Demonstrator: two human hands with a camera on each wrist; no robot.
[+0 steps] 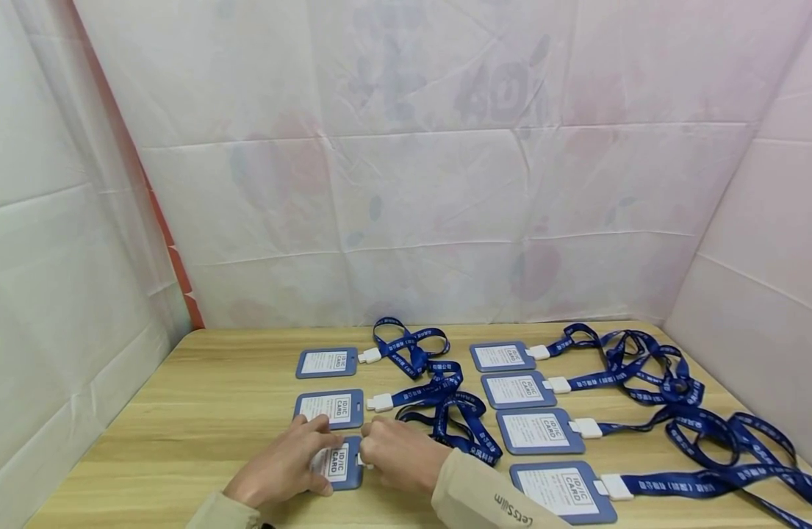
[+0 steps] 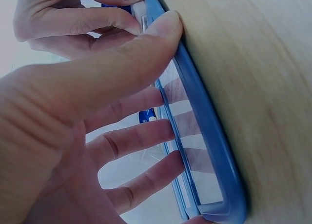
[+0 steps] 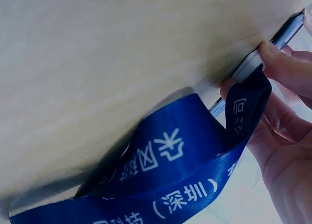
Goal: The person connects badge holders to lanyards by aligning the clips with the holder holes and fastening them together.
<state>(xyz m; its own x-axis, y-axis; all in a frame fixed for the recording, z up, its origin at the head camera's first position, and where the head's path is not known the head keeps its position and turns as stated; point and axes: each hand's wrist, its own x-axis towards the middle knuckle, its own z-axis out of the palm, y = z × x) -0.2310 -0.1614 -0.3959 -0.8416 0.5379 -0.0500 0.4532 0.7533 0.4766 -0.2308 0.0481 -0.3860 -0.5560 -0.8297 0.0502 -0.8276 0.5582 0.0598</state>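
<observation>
Now grips the rectangular blue plastic badge holder (image 1: 346, 464), likely light, stiff, slick, best held by its rims, on the wooden tabletop (image 1: 200, 389) with left hand (image 1: 288, 459), pinches white plastic clip (image 3: 249, 64) with right hand (image 1: 400, 450)!

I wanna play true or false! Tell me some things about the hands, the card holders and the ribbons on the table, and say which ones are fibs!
1. The left hand grips a card holder. True.
2. The right hand pinches a white clip. True.
3. All the ribbons are red. False: the ribbons are blue with white writing.
4. The column on the right has four card holders. True.
5. Every card holder is piled in one stack. False: they are laid out in two columns on the table.
</observation>
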